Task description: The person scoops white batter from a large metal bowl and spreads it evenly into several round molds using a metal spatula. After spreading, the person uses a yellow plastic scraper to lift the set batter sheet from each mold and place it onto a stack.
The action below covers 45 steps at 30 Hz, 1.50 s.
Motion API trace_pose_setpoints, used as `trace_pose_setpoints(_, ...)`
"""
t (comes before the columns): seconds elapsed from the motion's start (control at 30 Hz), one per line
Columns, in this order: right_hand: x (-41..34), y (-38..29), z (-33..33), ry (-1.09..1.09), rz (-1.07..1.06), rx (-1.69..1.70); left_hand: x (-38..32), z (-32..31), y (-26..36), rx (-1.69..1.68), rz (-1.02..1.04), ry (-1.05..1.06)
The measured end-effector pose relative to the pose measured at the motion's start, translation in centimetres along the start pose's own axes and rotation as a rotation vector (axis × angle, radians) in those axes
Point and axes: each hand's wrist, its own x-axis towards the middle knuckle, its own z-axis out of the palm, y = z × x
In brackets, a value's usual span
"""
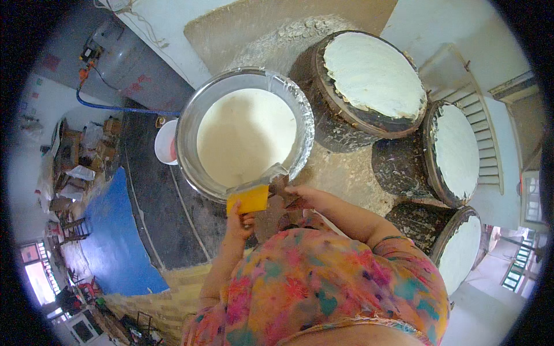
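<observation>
A wide metal pot (188,175) stands before me, and a pale, creamy liquid (277,116) lies in it under my shadow. My left hand (240,222) grips a flat yellow scraper (247,200) just at the pot's near rim. To its right, my right hand (305,197) is at the same rim, its fingers bent around a brownish implement (278,181). That implement's shape is partly hidden and blurred, so I cannot tell its exact kind. A greyish, wet-looking edge shows beyond the yellow scraper, over the pot's rim.
Several dark vats, one (342,129) closest to the pot, hold white contents on the right. A white bucket (166,142) touches the pot's left side. Behind it, a blue hose (125,111) runs from a grey tank (130,65). A blue sheet (114,242) lies on the left.
</observation>
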Motion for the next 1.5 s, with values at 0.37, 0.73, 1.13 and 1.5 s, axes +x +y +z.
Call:
trace_pose_setpoints(0.37, -6.4, -2.2, -4.8, 0.224, -0.137, -0.871, -6.7, 4.6, 3.0, 1.983, 0.362, 0.405)
trace_pose_setpoints(0.73, -8.6, -4.0, -5.9, 0.501, -0.095, -0.860, -11.5, 2.1, 10.0, 2.329, 0.203, 0.240)
trace_pose_setpoints(1.13, -8.4, -4.3, -2.4, 0.509, -0.264, -0.895, -10.9, 2.2, 9.7, 2.358, 0.249, 0.325)
trace_pose_setpoints(1.5, -0.6, -7.9, -0.5, 0.478, -0.153, -0.657, -1.9, -2.2, 6.4, 1.209, 0.191, -0.094)
